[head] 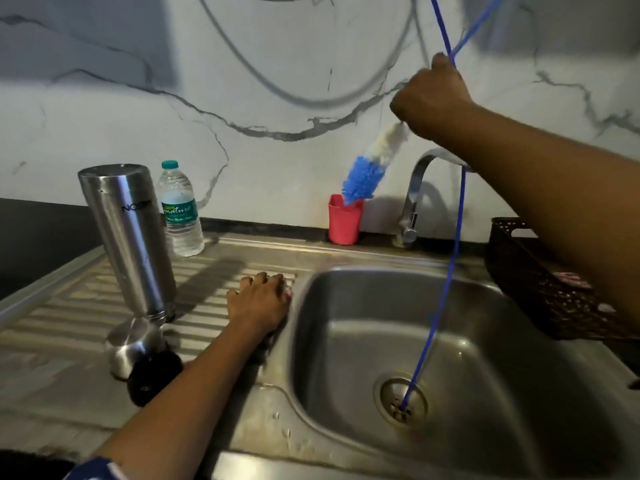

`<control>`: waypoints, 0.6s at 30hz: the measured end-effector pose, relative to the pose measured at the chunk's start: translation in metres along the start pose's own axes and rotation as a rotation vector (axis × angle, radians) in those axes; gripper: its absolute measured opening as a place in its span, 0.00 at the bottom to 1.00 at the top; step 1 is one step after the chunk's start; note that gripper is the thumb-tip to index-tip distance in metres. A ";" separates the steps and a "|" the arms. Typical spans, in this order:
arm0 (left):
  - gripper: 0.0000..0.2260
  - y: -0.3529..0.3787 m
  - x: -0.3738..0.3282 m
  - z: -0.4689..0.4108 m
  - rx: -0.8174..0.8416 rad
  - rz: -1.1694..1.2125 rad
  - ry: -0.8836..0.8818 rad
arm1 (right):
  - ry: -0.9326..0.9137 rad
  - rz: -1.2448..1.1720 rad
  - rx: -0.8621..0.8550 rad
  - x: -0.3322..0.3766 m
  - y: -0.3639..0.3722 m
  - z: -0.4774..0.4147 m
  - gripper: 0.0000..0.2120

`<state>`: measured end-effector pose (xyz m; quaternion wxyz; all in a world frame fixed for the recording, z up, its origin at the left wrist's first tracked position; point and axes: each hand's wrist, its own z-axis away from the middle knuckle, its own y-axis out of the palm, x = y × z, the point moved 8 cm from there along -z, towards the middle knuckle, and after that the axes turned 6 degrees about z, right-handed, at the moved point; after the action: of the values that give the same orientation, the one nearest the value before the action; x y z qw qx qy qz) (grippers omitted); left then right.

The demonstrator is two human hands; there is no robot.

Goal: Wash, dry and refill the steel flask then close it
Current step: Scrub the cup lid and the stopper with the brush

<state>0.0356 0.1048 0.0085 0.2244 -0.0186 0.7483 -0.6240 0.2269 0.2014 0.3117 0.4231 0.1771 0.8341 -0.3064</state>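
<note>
Nearest of all, a blue-and-white sleeve at the bottom edge, and from it the left forearm reaching up across the steel drainboard. Left hand palm-down on the ribs of that drainboard, right at the rim of the sink, fingers loosely bent, nothing seen in its grasp. Just left of the forearm, a black lid lying on the drainboard, touching a steel cap behind it. Behind the cap, the flask, standing upside down with its mouth on the drainboard and its lettering inverted. Close behind the flask, a clear plastic water bottle with a green top, upright near the back edge.

Right hand raised high in front of the marbled wall, fist clamped round the handle of a brush. Bristle head white near the fist, blue at the end, slanting down and left; thin blue handle sticking out above the knuckles. Blue tip at the mouth of a red cup standing against the wall; whether inside it or just in front, cannot tell. Curved tap to the right of the cup, partly hidden by the right arm.

Thin blue tube hanging down from the top of the view, passing behind the right arm and ending in the drain at the bottom of the sink. Dark woven basket to the right of the sink, under the right forearm. Dark table at the far left, beyond the drainboard. Hands well apart
</note>
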 end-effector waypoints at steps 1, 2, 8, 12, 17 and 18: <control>0.20 0.000 0.001 -0.002 -0.010 -0.017 -0.004 | -0.022 0.040 -0.013 0.003 0.003 -0.014 0.05; 0.19 0.000 0.001 -0.003 -0.019 -0.030 -0.010 | -0.040 0.070 -0.026 0.007 0.005 -0.026 0.05; 0.20 0.003 0.000 -0.007 -0.047 -0.035 -0.008 | -0.172 0.074 -0.059 0.049 0.034 -0.082 0.09; 0.21 0.004 0.000 -0.008 -0.057 -0.036 -0.008 | -0.223 0.022 -0.008 0.082 0.059 -0.103 0.09; 0.20 0.004 -0.001 -0.008 -0.068 -0.045 -0.011 | -0.217 -0.003 -0.016 0.116 0.085 -0.119 0.13; 0.20 0.004 -0.001 -0.008 -0.077 -0.049 -0.010 | -0.214 -0.023 -0.016 0.119 0.087 -0.121 0.13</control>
<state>0.0343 0.1129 0.0062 0.2120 -0.0487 0.7700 -0.5999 0.1344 0.3510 0.2381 0.5077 0.1304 0.7885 -0.3217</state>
